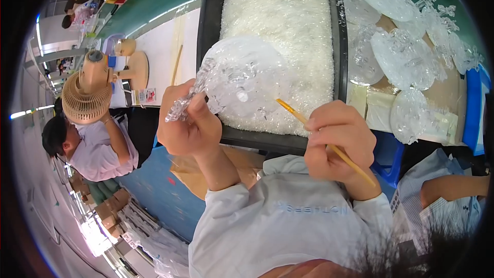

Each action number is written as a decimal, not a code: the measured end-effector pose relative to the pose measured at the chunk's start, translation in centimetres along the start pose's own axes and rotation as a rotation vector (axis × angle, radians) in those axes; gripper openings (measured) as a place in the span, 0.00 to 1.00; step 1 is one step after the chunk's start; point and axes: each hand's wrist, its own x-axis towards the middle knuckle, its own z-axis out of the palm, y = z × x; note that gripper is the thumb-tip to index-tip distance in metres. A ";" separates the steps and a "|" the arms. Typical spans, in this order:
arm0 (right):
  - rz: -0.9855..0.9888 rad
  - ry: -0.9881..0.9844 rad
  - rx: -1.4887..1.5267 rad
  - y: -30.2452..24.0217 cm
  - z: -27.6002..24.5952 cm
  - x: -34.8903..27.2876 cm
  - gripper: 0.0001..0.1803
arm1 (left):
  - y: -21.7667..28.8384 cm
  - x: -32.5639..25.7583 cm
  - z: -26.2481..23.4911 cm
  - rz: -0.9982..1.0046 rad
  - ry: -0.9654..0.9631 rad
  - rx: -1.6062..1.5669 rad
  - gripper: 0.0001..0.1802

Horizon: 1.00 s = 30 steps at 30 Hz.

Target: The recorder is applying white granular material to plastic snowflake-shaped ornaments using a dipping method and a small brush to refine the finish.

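Note:
Pinched in my left hand (188, 123) is the clear, knobbly edge of a translucent round ornament (252, 67). Its frosted disc is held over a black tray (337, 36) filled with white glittery granules (278, 5). My right hand (342, 141) grips a thin yellow-handled paintbrush (350, 163) like a pen. The brush tip points at the disc's lower right side; whether it touches the surface I cannot tell.
Several similar clear ornaments (404, 59) lie heaped on cardboard to the right, beside a blue bin (476, 113). A thin stick (177, 65) rests on white paper at left. Beyond stands a beige fan (86, 95), near a seated person (103, 149). Another person's arm (453, 190) is at lower right.

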 end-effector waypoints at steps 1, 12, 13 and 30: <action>-0.001 0.009 -0.002 0.0 0.0 0.2 0.12 | -0.3 -0.2 0.1 0.034 0.064 -0.022 0.18; -0.114 0.035 0.040 0.5 -1.2 0.1 0.07 | -0.9 0.0 0.8 0.175 0.107 -0.107 0.22; -0.120 0.032 0.052 0.6 -1.0 0.1 0.07 | -1.1 0.0 0.5 0.180 0.112 -0.095 0.22; -0.074 -0.002 0.141 1.9 -0.6 -1.0 0.12 | -7.5 -2.6 -22.9 -0.565 0.405 0.902 0.14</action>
